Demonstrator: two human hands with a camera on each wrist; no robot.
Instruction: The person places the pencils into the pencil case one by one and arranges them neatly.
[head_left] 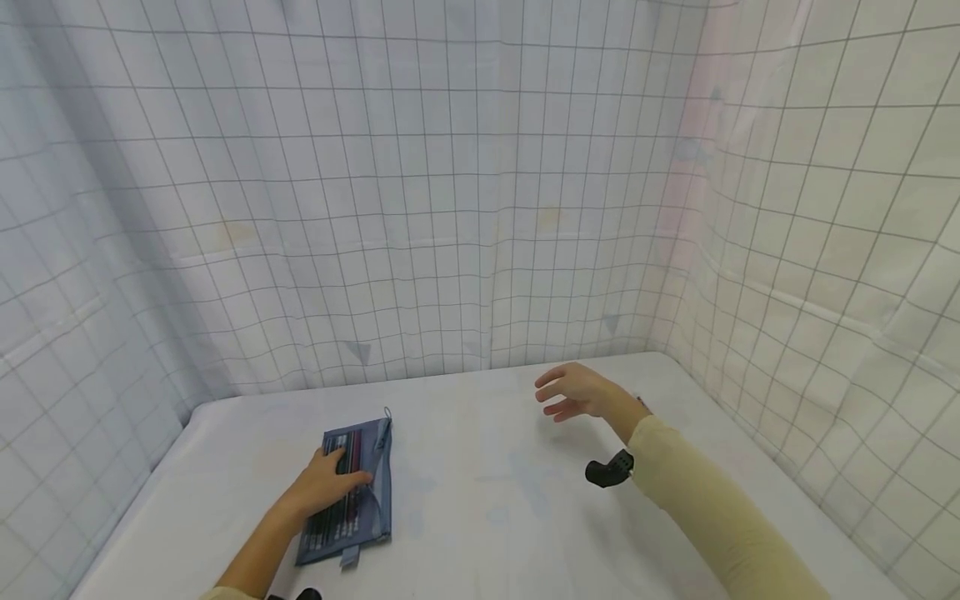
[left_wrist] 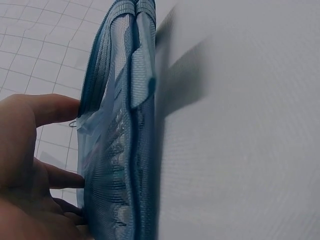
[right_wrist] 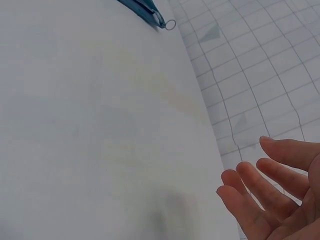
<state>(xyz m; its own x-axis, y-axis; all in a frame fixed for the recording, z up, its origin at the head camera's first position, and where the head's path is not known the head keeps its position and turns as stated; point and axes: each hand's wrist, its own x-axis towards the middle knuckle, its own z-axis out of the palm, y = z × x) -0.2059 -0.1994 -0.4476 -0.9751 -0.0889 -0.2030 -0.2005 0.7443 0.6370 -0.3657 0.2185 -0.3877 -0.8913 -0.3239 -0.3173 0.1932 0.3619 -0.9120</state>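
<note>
A flat blue zip pencil case (head_left: 385, 500) with a see-through mesh front lies on the left part of the table. Through the mesh show several pencils (head_left: 354, 450) in a row. My left hand (head_left: 321, 485) rests on top of the case with thumb and fingers spread; in the left wrist view, the fingertips touch the mesh side of the case (left_wrist: 107, 165). Well off to the right, my right hand (head_left: 577, 390) hovers over the table with loosely bent fingers, holding nothing. The right wrist view shows that hand (right_wrist: 280, 195) apart from the case's zip-end ring (right_wrist: 170, 24).
The white-covered table (head_left: 480, 500) stretches between the two hands. White grid-patterned curtains (head_left: 450, 208) hang behind it and along both sides. A small dark reddish thing (head_left: 642, 404) shows just past the right wrist.
</note>
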